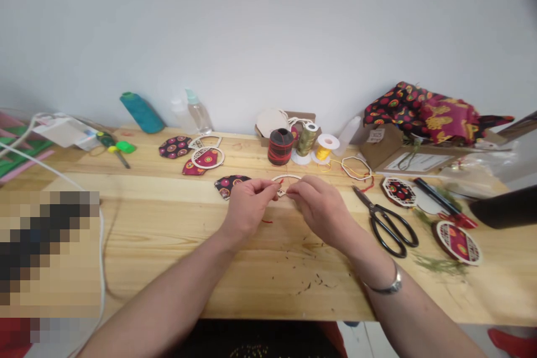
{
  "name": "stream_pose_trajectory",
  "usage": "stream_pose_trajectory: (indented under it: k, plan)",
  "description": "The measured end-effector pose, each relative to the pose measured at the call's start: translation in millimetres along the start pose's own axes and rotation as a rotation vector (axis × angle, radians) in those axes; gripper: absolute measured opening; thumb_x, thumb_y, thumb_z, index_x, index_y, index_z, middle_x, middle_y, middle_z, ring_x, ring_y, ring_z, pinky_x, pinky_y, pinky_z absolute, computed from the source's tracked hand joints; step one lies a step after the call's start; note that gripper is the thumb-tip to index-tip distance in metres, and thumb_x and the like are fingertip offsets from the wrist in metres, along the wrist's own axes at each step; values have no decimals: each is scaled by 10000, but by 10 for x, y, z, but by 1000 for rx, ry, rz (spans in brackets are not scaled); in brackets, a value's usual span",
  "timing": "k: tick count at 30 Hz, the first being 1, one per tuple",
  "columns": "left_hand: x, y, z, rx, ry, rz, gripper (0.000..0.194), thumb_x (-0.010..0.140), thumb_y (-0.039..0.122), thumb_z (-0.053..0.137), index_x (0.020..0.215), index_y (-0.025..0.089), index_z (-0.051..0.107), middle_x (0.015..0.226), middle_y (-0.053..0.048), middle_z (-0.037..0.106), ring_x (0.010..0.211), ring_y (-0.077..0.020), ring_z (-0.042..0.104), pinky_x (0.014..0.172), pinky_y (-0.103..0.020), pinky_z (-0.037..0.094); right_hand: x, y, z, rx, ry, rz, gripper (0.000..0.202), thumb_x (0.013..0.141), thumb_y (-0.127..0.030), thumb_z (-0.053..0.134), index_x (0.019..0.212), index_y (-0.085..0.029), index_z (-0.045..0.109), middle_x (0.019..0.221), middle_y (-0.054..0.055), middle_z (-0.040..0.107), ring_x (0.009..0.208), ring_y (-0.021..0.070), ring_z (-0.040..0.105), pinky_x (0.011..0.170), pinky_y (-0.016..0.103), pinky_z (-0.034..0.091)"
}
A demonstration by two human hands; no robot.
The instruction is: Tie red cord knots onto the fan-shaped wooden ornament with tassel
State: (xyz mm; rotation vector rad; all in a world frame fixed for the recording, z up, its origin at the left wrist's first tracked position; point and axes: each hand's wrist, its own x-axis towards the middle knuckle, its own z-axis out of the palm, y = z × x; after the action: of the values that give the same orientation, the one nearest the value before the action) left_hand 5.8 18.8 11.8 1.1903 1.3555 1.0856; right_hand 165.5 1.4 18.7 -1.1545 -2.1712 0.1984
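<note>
My left hand and my right hand meet over the middle of the table, both with fingers pinched. Between them is a small round wooden frame, its pale rim showing above the fingertips. A bit of red thread shows at the left fingertips, and a loose red end hangs below that hand. The fingers hide most of the frame. Just left of my left hand lies a fan-shaped piece of patterned dark fabric. Black-handled scissors lie to the right of my right hand.
Behind the hands stand a red-and-black thread spool, an olive spool and a yellow spool. Fabric fills a cardboard box at right. Finished-looking ornaments lie nearby. Left are a teal thread cone and a screwdriver.
</note>
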Motion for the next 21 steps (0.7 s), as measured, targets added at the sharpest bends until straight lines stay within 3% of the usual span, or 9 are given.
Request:
stream_pose_trajectory:
  k: [4, 9, 15, 21]
  plan:
    - [-22, -3, -10, 140, -216, -24, 190, 688, 307, 672, 553, 173, 663, 539, 2, 606, 479, -106, 464, 468, -237, 350, 11, 90, -59, -6, -95, -48, 182, 913, -198, 445, 850, -176, 614, 812, 65, 590, 727, 164, 515, 649, 288, 405]
    - [-29, -33, -17, -31, -445, 8, 174, 679, 291, 695, 561, 165, 676, 576, -15, 622, 538, -104, 501, 517, -230, 366, 63, 171, -55, 379, -79, 88, 162, 856, -159, 503, 753, -197, 622, 758, 18, 571, 705, 135, 523, 663, 274, 419]
    - [-48, 9, 4, -372, -426, -192, 185, 613, 309, 744, 625, 132, 689, 515, 16, 548, 400, -27, 295, 399, -203, 142, 102, 125, 16, 821, -46, 409, 73, 769, -230, 620, 713, -189, 644, 675, -6, 620, 608, 111, 526, 605, 264, 440]
    - [-29, 9, 13, -542, -403, -236, 224, 594, 292, 779, 573, 110, 650, 517, 23, 523, 398, -2, 277, 403, -189, 108, 92, 47, 36, 1101, 25, 574, 42, 711, -214, 686, 752, -208, 683, 705, -10, 660, 620, 101, 577, 647, 268, 477]
